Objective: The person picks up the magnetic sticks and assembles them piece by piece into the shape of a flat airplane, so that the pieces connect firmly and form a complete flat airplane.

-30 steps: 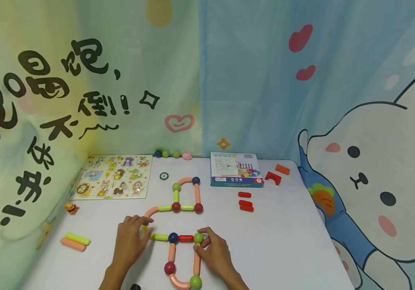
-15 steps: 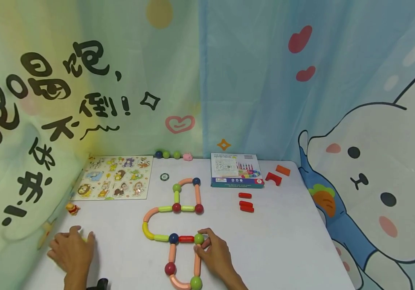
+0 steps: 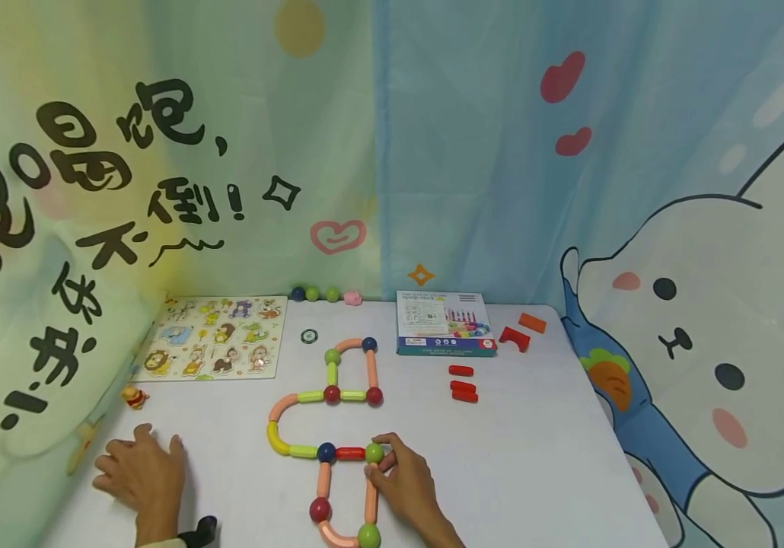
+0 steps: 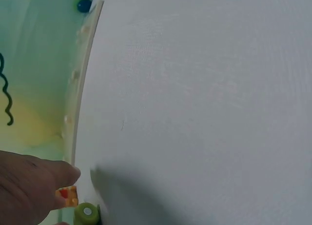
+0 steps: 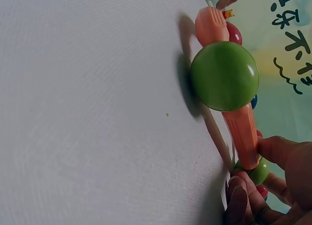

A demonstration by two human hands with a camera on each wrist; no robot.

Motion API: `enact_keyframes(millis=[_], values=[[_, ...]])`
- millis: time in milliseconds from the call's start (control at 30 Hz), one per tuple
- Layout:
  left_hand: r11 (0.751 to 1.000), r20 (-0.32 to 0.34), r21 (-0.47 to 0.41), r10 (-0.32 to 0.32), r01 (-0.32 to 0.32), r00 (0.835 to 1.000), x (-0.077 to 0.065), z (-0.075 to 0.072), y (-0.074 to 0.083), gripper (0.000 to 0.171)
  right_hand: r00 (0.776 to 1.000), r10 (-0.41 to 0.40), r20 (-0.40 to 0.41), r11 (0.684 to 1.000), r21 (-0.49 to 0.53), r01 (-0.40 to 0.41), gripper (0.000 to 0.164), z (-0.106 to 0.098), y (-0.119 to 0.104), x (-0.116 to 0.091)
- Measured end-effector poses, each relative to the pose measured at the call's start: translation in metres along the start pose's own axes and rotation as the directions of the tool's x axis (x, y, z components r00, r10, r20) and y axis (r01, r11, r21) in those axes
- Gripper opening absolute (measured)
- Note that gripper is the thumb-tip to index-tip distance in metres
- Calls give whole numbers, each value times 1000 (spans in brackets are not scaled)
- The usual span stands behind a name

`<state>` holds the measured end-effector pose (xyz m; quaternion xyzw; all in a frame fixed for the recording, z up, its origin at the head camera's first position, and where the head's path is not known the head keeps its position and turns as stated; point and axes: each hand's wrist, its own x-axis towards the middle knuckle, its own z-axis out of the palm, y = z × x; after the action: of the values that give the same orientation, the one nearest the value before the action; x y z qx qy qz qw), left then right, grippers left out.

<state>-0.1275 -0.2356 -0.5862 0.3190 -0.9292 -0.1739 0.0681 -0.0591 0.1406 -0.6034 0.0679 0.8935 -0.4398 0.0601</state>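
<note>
With the right hand (image 3: 406,479) I am pinching the green ball (image 3: 374,451) where the red stick (image 3: 350,454) and a long orange stick (image 3: 371,498) are meeting, on the near part of the white table (image 3: 515,472). My left hand (image 3: 145,472) is hovering at the table's left, fingers partly spread, below the bear figure (image 3: 135,396); a green stick (image 4: 87,212) is showing beside its fingers, though I am not managing to tell whether they are gripping it.
</note>
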Motion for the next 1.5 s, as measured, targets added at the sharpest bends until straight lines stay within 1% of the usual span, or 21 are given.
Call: enact_keyframes(millis=[133,200,300,367,500,567,633,700,767,800,833,900,967,1033,1133,1167,1200,1233,1300,1400,1500], values=[[997,-18,-57,-46,45,999,1,2,-4,55,1000,7,4,1000,-1,-7,45,0,0,0],[996,-6,-61,-63,62,998,1,2,-6,57,1000,10,5,1000,-3,-10,45,1,0,0],[997,12,-63,-46,47,999,1,4,-8,56,1000,17,6,1000,-10,-17,45,1,0,0],[999,20,-46,-11,11,1000,0,5,-8,53,1000,20,5,1000,-14,-20,45,1,0,1],[994,-25,-34,107,-108,994,-6,8,-1,48,1000,20,3,1000,-15,-20,45,1,1,1],[982,-52,-43,182,-184,982,-12,9,8,45,1000,20,2,1000,-16,-20,45,1,2,1],[954,-95,-105,272,-281,958,-20,12,21,39,1000,21,1,1000,-15,-21,45,1,2,1],[897,-129,-193,379,-398,916,-29,15,39,34,1000,26,2,1000,-14,-26,45,1,2,2],[823,-126,-274,483,-498,867,-37,20,60,29,1000,26,3,1000,-12,-26,45,1,2,2],[786,-103,-307,533,-536,840,-42,23,71,27,1000,27,3,1000,-11,-27,45,1,3,3],[745,-83,-336,586,-576,806,-46,27,83,26,1000,26,4,1000,-12,-26,45,2,3,2],[688,-3,-373,670,-623,742,-58,34,107,23,1000,19,4,1000,-10,-19,44,2,4,2],[631,65,-400,743,-664,667,-70,44,129,22,1000,-1,-4,1000,-8,1,44,2,6,2],[574,123,-404,805,-712,580,-81,55,148,21,1000,-22,-12,1000,-5,22,44,2,8,2],[502,205,-383,865,-775,459,-94,72,169,19,998,-53,-28,999,2,53,43,2,11,2],[480,226,-365,877,-798,425,-97,77,175,19,998,-58,-28,998,8,58,44,2,12,2],[464,247,-344,883,-816,398,-99,83,180,19,998,-62,-28,998,13,62,44,2,13,2],[451,264,-330,888,-829,377,-101,87,184,19,998,-65,-26,998,19,66,44,2,13,2],[433,283,-306,892,-848,353,-104,91,192,20,997,-69,-18,997,34,69,44,1,14,2],[422,287,-290,895,-859,343,-107,92,200,21,996,-81,-25,995,62,83,43,-2,16,3],[421,257,-287,899,-860,355,-107,88,206,21,991,-93,-93,994,57,98,38,-7,17,9]])
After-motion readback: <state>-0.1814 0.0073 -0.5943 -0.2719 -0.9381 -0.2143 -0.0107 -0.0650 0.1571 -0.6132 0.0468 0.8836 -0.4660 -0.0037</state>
